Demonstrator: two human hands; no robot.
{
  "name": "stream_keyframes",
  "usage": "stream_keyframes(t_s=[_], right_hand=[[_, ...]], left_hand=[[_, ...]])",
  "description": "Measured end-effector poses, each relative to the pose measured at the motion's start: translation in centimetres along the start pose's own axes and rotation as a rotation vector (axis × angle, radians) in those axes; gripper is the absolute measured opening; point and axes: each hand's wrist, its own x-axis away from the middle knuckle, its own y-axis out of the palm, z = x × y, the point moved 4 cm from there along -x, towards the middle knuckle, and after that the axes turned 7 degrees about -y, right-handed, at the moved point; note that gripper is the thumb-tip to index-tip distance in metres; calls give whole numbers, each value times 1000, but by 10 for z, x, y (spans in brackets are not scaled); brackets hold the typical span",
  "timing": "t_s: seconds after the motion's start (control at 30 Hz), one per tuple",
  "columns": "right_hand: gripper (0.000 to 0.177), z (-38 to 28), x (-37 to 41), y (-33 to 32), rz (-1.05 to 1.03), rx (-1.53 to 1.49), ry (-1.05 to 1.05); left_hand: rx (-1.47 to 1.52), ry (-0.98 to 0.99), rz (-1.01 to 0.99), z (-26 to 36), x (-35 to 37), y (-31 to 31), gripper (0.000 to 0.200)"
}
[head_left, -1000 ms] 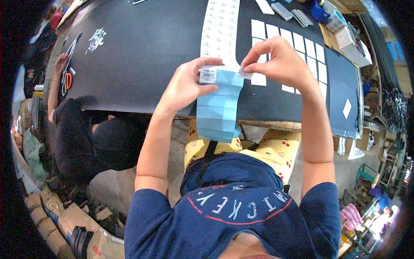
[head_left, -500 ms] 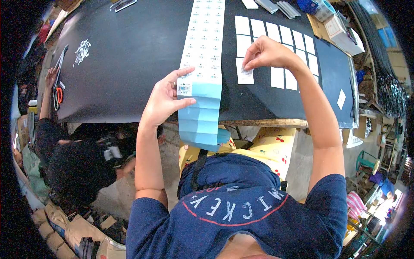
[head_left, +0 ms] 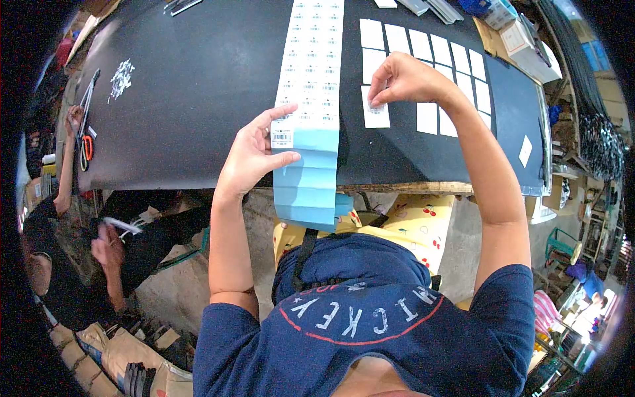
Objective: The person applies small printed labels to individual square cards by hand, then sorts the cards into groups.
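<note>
A long strip of printed labels (head_left: 309, 56) runs down the table, its bare blue backing (head_left: 305, 182) hanging over the front edge. My left hand (head_left: 254, 149) grips the strip's left edge, thumb on the backing and index finger on the labels; its other fingers are partly hidden. One label (head_left: 282, 137) sits between that thumb and index finger. To the right, my right hand (head_left: 407, 83) pinches a small label (head_left: 376, 108) against a white card (head_left: 377, 120). Rows of white cards (head_left: 420, 45) lie around and beyond that hand, partly covered by it.
A lone white card (head_left: 525, 151) lies at the right. Paper scraps (head_left: 121, 81) and orange-handled scissors (head_left: 87, 149) are at the left. A co-worker's hand (head_left: 109, 248) moves below the table's left side. Stacked pieces (head_left: 440, 10) and a white box (head_left: 519, 40) stand at the back.
My right hand stays at the same card, its fingertips still on the label. The co-worker at the left has leaned back, and a hand with a white item now shows. My left hand barely moves.
</note>
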Motion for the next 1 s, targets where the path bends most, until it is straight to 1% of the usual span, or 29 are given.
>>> stream_keyframes(t_s=[0.1,0.23,0.3,0.33,0.4,0.43,0.5,0.57,0.7,0.73,0.8,0.83,0.9,0.93,1.0], right_hand=[[16,-3,1,2,26,43,3],[14,-3,5,10,85,113,-20],[11,-4,9,14,205,167,-29],[11,-5,12,18,205,167,-29],[7,-13,19,20,329,429,-119],[7,-13,22,24,330,430,-116],[7,-16,28,28,478,453,-97],[6,-23,31,33,501,489,-56],[12,-26,39,44,577,609,31],[12,-25,39,46,577,610,31],[11,-25,41,46,676,600,14],[11,-25,42,48,676,602,13],[23,-23,43,51,644,615,36],[23,-24,42,52,644,616,35],[43,-30,44,49,751,658,11]], left_hand=[[5,11,-3,-1,0,0,72],[-19,-23,3,2,1,1,72],[-11,-26,1,2,1,1,72],[-3,-29,-1,2,1,1,72],[-12,-28,5,2,1,1,72],[-21,-26,9,2,1,1,72],[-16,-17,7,2,1,2,73],[-12,-11,8,2,2,1,73],[19,-57,0,0,2,1,76],[24,-64,2,0,2,0,76],[34,-61,0,0,2,1,76],[43,-58,-2,1,2,2,76],[43,-51,-3,0,3,1,76],[43,-45,-5,0,3,1,76],[31,-27,-6,-1,2,1,74]])
